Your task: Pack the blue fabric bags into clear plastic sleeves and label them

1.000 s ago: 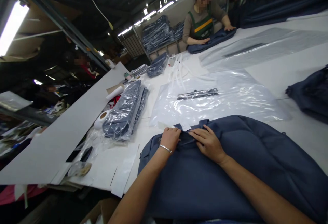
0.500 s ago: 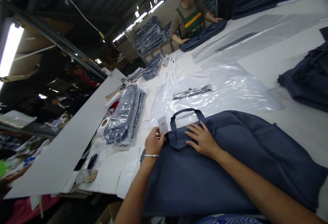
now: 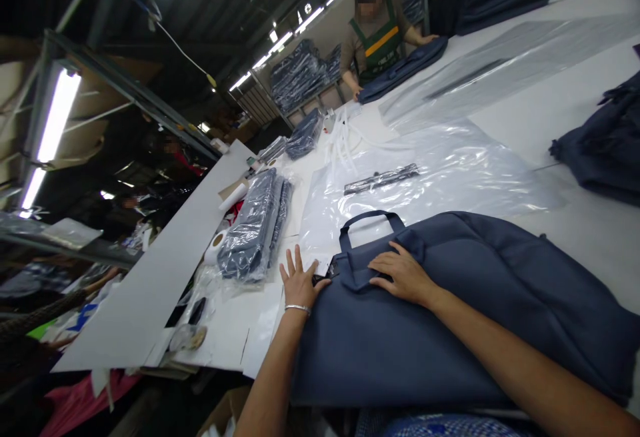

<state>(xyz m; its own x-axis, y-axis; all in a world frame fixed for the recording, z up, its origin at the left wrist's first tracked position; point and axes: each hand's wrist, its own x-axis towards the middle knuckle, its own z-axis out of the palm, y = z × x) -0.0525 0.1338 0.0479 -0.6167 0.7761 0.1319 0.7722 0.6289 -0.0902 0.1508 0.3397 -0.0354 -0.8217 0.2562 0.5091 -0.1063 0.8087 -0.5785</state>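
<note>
A dark blue garment bag (image 3: 400,350) with a strap handle (image 3: 370,214) lies on the table in front of me. My left hand (image 3: 301,286) is at the bag's upper left corner, fingers spread and thumb touching the edge by a small black piece. A white tag (image 3: 324,264) shows just beyond that thumb, partly hidden. My right hand (image 3: 406,276) rests flat on the bag below the handle's right end, its fingers stretched over a fold.
Beyond the bag lies a clear plastic cover (image 3: 450,164) with a dark strip. Plastic-wrapped folded bags (image 3: 250,230) sit at left beside a white roll (image 3: 216,244). Another dark bag (image 3: 605,144) lies at right. Across the table (image 3: 505,114), a co-worker (image 3: 377,37) handles a folded bag.
My left hand has let go of the white tag and its fingers have spread; the tag now lies lower at the corner. My right hand stays on the bag, its fingers closer together.
</note>
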